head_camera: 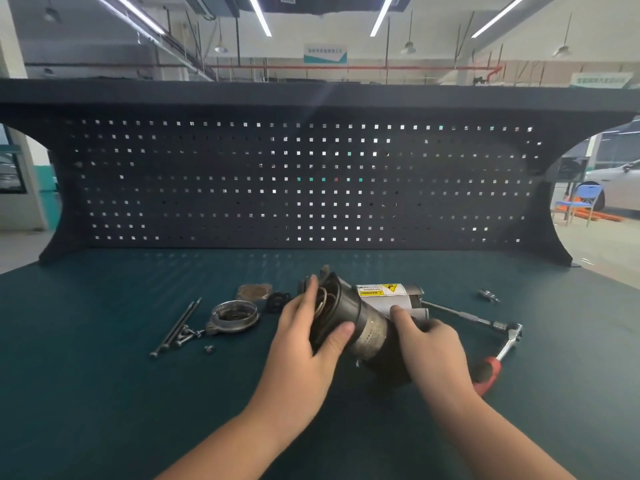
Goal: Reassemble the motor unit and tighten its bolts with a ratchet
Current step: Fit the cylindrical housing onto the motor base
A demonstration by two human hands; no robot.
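Well, biggest first: a wide green worktop, with a dark board full of holes standing up at the back. Plenty of flat room to spread parts out and not lose them.

Next, the motor body, lying on its side near the middle of the worktop, close to the front. Held by both hands, likely so as not to roll away. Yellow warning sticker facing up.

Left hand: wrapped round the dark open end of the motor, fingers over the top and thumb on the near side. Looks like holding that end piece in place, or turning it to line up.

Right hand: curled round the grey barrel, thumb up by the sticker. Probably keeping the body from turning.

Then the ratchet with its red handle, lying just right of the motor, partly hidden behind the right wrist. Near enough to grab, not needed yet by the look of it.

Left of the motor, a round metal end cover, not yet on. Beside that, long bolts lying together, waiting to go through. Behind the cover, a small black gasket.

Far right, well apart, a little socket piece. Last and smallest, one tiny screw near the bolt heads.

Plenty left to do, judging by all the loose parts.
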